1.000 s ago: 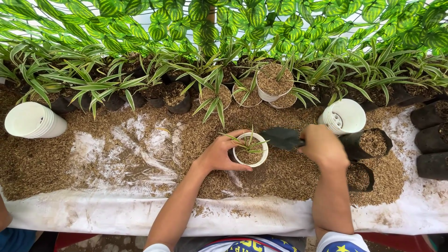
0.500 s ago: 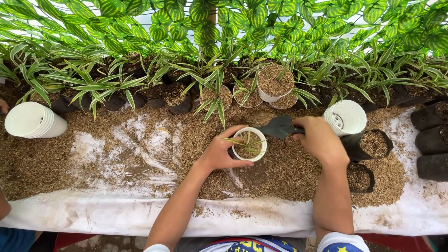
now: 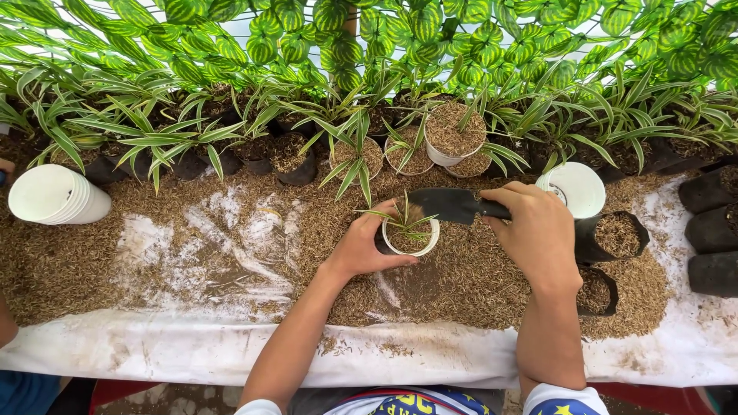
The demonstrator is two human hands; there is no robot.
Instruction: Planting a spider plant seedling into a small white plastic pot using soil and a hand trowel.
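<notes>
While curled, fingers [image 3: 367,223] around pot [image 3: 410,237].

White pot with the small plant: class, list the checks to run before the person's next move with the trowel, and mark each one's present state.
1. Left hand steadies the white pot: ok.
2. Right hand grips the dark trowel: ok.
3. Trowel blade sits over the pot's rim: ok.
4. Small plant stands upright: ok.
5. Husk load on the blade: cannot tell.
6. Pot filled to the rim: cannot tell.
</notes>
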